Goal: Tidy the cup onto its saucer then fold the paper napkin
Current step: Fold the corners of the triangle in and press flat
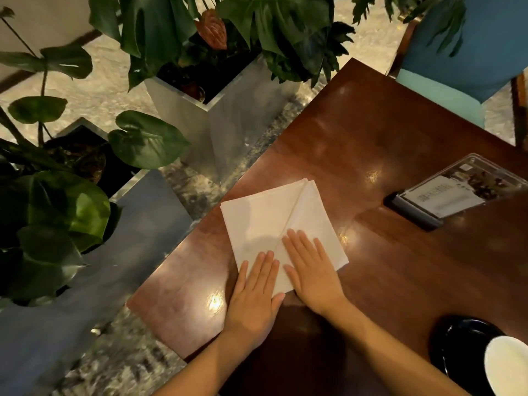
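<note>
Two flat hands are pressing on a white paper napkin [281, 224] that is lying near the left edge of a dark wooden table [385, 132], the largest thing here and the one offering the most open room: its polished top is running clear from the napkin toward the far corner and across to a clear menu stand [457, 192] sitting well apart at the right. Off the table's left edge, metal planters [223, 110] with broad green leaves are standing on the stone floor, so anything pushed that way is likely going to slide off and drop. At the bottom right a black saucer [463, 338] is sitting near the table's near edge with the white cup [507, 364] looking to be resting on it, though the frame is cutting both off, so that step is seeming done. The napkin is showing a diagonal crease from its far corner down to the hands; it is looking thin, soft, very light and easy to tear or skid on the glossy wood, so it is wanting gentle downward pressure and a pinch at a free corner or layered edge rather than a drag. The left hand [254, 292] is lying open, palm down, fingers together on the near corner, gripping nothing; the right hand [311, 270] is likewise spread flat beside the crease, holding the sheet down only by pressing.
</note>
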Motion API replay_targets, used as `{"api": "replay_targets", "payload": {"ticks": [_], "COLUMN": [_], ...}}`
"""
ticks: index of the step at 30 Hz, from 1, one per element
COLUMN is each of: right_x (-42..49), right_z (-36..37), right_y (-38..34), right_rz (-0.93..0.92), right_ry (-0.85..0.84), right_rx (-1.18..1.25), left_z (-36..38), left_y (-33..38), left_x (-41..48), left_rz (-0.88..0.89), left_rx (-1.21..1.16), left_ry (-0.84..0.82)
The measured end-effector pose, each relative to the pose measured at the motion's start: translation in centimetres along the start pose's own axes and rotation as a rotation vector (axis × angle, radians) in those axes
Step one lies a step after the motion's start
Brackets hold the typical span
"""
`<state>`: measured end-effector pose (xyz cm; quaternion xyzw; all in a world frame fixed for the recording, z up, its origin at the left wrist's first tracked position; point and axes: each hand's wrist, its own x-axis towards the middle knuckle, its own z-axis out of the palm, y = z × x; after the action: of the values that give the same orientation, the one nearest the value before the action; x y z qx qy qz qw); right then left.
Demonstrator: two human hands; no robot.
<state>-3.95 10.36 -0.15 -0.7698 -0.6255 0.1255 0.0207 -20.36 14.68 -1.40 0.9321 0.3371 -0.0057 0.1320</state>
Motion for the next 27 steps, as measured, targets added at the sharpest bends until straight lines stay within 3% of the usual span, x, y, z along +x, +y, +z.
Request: {"api": "replay_targets", "payload": {"ticks": [11,16,21,27], "right_x": [6.3,8.2,3.8,-2.9], "right_z": [-2.4,-3.9,-5.1,-3.7], "right_y": [6.0,6.8,4.0,1.6], "right_rz": [0.138,0.429,0.597,0.905], "right_ry": [0.008,0.027,0.305,0.199], "right_rx": [-0.071,-0.099,0.200,0.660], "left_z": [-0.3,-0.7,-1.5,-1.8], "left_y": [-0.1,0.0,0.0,1.0], "left_x": [0.0,0.0,-0.1,-0.6], "left_rz": [0.000,-0.015,-0.045,-0.064], "left_rx": [0.008,0.023,-0.025,-0.111], "left_ry": [-0.023,-0.055,-0.128,-0.173]}}
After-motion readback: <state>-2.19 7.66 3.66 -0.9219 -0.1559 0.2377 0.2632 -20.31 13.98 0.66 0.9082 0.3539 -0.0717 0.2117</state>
